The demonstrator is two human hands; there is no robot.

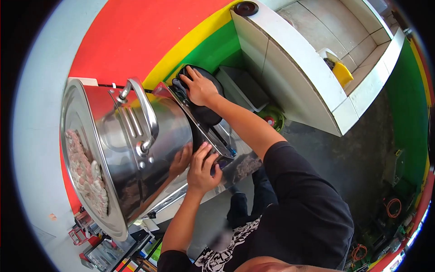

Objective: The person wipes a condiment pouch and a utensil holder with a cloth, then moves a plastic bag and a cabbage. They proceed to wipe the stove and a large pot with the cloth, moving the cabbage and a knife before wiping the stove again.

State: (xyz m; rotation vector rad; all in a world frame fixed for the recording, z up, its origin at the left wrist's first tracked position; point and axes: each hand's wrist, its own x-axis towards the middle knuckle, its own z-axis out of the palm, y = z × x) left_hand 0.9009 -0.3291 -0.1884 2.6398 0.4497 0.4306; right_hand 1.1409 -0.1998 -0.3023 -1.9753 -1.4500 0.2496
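My left hand (202, 168) is curled over the front edge of a metal gas stove (212, 141), its thumb near the dark knob area. My right hand (199, 87) lies with fingers spread on dark black items (181, 88) at the stove's far end, beside a round black pan-like shape (212, 77). A large stainless steel pot (149, 122) with a thick looped handle (147, 111) stands on the stove, close to both hands. On the broad round tray at its top (115, 199) lie pinkish-grey meat pieces (81, 163).
A white tiled counter (294, 59) with a basin holds a yellow item (342, 73); a black round lid (246, 8) sits on its corner. Beneath are a grey bin (242, 88) and a green gas cylinder (274, 119). Racks (113, 254) stand at lower left.
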